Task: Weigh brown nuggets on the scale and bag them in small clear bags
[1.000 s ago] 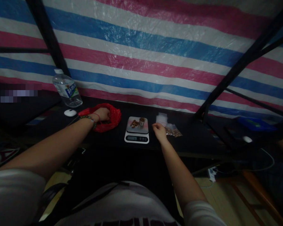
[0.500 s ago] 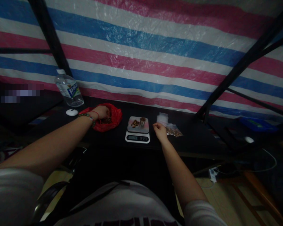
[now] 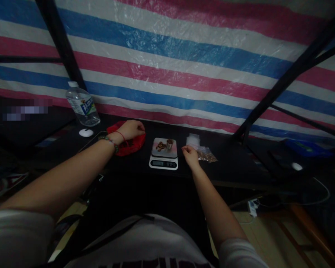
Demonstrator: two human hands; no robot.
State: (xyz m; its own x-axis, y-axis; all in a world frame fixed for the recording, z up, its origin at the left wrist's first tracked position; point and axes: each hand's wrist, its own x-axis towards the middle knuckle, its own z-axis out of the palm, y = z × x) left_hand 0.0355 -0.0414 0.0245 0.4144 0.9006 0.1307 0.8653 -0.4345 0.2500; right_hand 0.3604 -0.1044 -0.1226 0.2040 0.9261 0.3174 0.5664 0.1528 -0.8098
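Note:
Above the open red plastic bag [image 3: 131, 149] is my left hand [image 3: 130, 131], its fingers pinched together; whatever is between them is too small to make out. A white kitchen scale [image 3: 163, 163] stands in the middle of the table. On its plate lie several brown, nut-like pieces [image 3: 160, 145] beside a small metal cup [image 3: 169, 144]. My right hand [image 3: 190, 154] rests on the table just right of the scale, fingers curled in, nothing visible in them. Close behind it are clear zip bags [image 3: 193, 140] and a zip bag filled with brown pieces [image 3: 207, 155].
A large clear plastic bottle [image 3: 84, 108] and a white computer mouse [image 3: 86, 132] stand on the left of the black table [image 3: 139, 169]. Dark metal posts [image 3: 270, 96] rise at both sides before a striped plastic sheet [image 3: 162, 74]. A blue tray [image 3: 307, 149] lies far right.
My left hand has risen out of the red bag and shifted right, over its far rim, fingers pinched. My right hand and the things on the scale look the same.

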